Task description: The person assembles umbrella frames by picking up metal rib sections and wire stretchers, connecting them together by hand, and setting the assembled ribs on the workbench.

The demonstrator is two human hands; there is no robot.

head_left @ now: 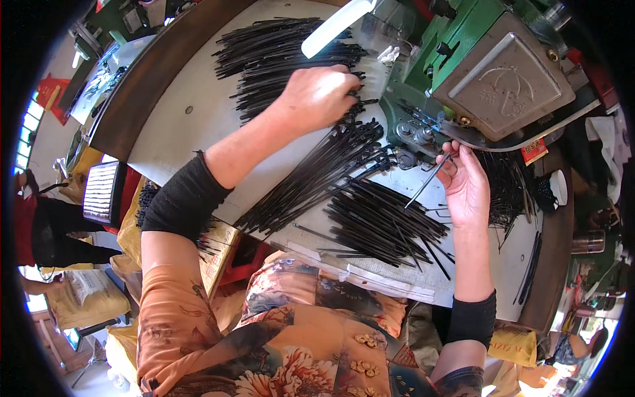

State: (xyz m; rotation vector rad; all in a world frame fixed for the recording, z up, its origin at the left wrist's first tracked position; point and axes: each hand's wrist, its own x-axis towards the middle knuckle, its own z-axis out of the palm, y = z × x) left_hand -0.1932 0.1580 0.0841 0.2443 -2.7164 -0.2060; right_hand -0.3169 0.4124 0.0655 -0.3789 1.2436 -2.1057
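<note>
Floral clothing (pixel 317 337) adjoins the rimmed worktable (pixel 169 135) holding black rods (pixel 297 178).

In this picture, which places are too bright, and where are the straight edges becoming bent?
Head view: the white bar above the black rods is washed out, and the window at far left is overexposed; head view again: the left hand catches bright light, the table's brown rim bows, and the picture's corners are black.
</note>
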